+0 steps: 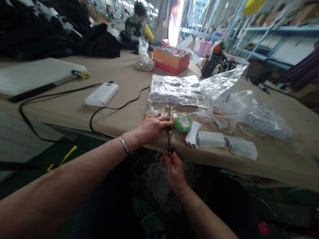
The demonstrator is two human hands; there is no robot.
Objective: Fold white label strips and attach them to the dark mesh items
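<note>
My left hand (155, 127) lies palm down at the table's front edge, its fingers stretched out and a bracelet on the wrist. Its fingertips rest beside or on the dark end of a slim tool with a metal shaft (169, 136), which points over the edge towards me. Below that shaft my right hand (174, 167) is closed in a pinch on a small dark piece (172, 150), mostly hidden by the fingers. A round green tub (183, 123) with whitish stuff inside stands right of the tool. Rows of folded white labels (211, 139) lie farther right.
Clear plastic packs (176, 91) lie behind the tub. A white power bank (102, 94) and a black cable (119, 108) are at left, near a black-handled tool (47, 87). An orange box (171, 59) stands farther back. Beneath the table edge is a heap of pale scraps (157, 179).
</note>
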